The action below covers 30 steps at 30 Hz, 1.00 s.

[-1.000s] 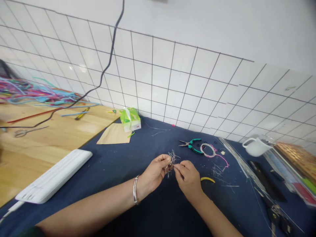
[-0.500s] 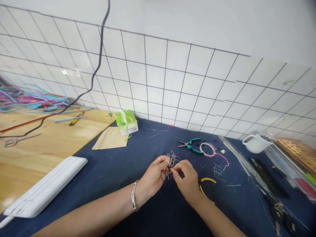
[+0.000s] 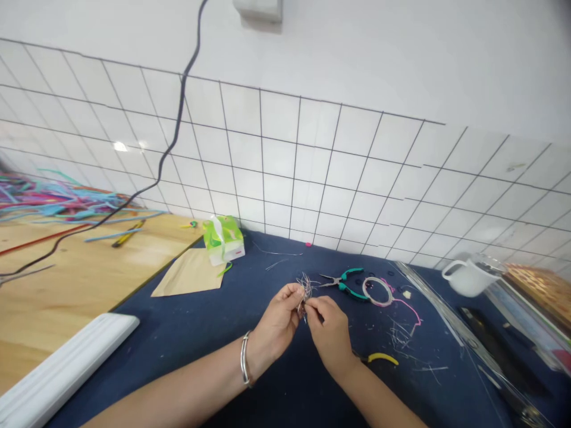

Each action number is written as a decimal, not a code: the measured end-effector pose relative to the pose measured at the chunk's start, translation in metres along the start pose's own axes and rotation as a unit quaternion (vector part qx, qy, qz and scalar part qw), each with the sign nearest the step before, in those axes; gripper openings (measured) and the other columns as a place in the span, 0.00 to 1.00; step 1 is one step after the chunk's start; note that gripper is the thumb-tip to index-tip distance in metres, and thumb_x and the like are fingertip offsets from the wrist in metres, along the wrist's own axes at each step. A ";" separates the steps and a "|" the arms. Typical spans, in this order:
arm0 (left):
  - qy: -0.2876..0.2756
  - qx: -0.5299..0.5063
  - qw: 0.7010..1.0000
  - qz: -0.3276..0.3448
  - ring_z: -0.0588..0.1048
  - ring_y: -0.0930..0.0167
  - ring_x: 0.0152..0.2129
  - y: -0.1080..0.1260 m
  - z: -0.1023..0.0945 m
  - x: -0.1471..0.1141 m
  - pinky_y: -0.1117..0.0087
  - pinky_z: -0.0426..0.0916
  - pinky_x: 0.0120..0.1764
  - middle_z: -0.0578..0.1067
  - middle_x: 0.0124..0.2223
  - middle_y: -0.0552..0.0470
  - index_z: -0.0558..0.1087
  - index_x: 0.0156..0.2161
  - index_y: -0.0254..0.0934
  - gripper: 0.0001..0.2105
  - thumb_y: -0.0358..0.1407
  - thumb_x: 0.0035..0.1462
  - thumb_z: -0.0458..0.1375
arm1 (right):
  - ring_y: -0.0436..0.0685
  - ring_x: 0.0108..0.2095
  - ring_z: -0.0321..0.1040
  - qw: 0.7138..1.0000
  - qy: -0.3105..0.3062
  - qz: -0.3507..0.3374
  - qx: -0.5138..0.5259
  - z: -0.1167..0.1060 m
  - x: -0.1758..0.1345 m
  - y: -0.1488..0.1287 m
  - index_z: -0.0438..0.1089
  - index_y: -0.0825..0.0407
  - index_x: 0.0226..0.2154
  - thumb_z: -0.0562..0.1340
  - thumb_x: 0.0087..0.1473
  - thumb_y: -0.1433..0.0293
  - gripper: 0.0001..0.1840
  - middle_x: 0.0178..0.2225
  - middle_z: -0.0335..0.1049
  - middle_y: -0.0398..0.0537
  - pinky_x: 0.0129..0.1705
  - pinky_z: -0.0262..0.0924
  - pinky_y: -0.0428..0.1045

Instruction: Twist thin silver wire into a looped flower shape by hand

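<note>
A tangled bunch of thin silvery wires (image 3: 305,284) sticks up between my hands, above the dark blue table cover. My left hand (image 3: 280,315), with a silver bangle on its wrist, pinches the bunch from the left. Against its lower right side, my right hand (image 3: 328,327) has thumb and fingers pressed together on a wire; its end is hidden by the fingers. Just beyond the hands lie teal-handled pliers (image 3: 345,282), spread apart. A yellow-handled tool (image 3: 382,358) shows partly from behind my right wrist.
To the right are a ring of coiled wire (image 3: 377,291), loose wire scraps (image 3: 399,336), long straight wires (image 3: 430,303) and a white mug (image 3: 468,276). A tissue pack (image 3: 224,238) and brown paper (image 3: 187,273) lie back left. A white power strip (image 3: 71,368) sits at front left.
The view has tilted upward, so the table things appear lower. My right hand has turned slightly and moved closer to the left; both still hold the wire bunch.
</note>
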<state>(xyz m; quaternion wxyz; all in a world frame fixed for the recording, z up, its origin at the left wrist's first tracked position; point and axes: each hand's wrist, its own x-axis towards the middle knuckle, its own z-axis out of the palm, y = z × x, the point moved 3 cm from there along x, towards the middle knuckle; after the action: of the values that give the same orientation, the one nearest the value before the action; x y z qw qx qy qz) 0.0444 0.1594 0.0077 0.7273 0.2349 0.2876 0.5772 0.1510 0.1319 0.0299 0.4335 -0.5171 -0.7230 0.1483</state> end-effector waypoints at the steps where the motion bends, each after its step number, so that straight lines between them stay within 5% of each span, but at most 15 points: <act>1: 0.001 0.004 1.000 0.003 0.63 0.80 0.21 -0.002 -0.002 0.001 0.78 0.59 0.27 0.64 0.26 0.58 0.66 0.29 0.34 0.07 0.32 0.48 0.61 | 0.52 0.32 0.64 1.000 -0.005 0.008 0.004 0.001 0.001 0.002 0.69 0.50 0.31 0.54 0.54 0.75 0.10 0.30 0.67 0.45 0.38 0.57 0.46; 9: 0.020 0.036 0.999 -0.010 0.60 0.81 0.19 -0.017 -0.007 -0.001 0.79 0.56 0.23 0.62 0.23 0.59 0.65 0.28 0.35 0.07 0.33 0.48 0.61 | 0.50 0.25 0.59 0.998 -0.016 0.053 -0.020 0.008 -0.003 0.016 0.63 0.51 0.20 0.56 0.46 0.77 0.07 0.22 0.62 0.41 0.29 0.54 0.45; 20: 0.004 0.087 0.996 -0.008 0.63 0.79 0.20 -0.003 -0.003 -0.002 0.78 0.58 0.24 0.65 0.24 0.58 0.67 0.28 0.34 0.06 0.32 0.47 0.61 | 0.49 0.24 0.58 0.997 -0.020 0.044 0.060 0.001 -0.005 0.017 0.61 0.52 0.21 0.55 0.45 0.77 0.06 0.22 0.60 0.40 0.29 0.54 0.44; 30: 0.009 0.085 0.996 -0.021 0.63 0.79 0.20 -0.010 -0.012 0.002 0.77 0.58 0.25 0.64 0.24 0.57 0.67 0.29 0.34 0.06 0.33 0.48 0.61 | 0.51 0.31 0.63 0.999 -0.005 0.014 0.031 -0.004 -0.005 0.017 0.69 0.51 0.27 0.55 0.51 0.75 0.09 0.28 0.65 0.44 0.36 0.57 0.45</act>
<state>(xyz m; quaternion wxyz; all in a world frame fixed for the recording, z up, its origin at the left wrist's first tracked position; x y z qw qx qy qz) 0.0435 0.1590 -0.0079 0.7142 0.2841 0.3471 0.5373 0.1651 0.1335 0.0180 0.4433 -0.5128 -0.7130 0.1791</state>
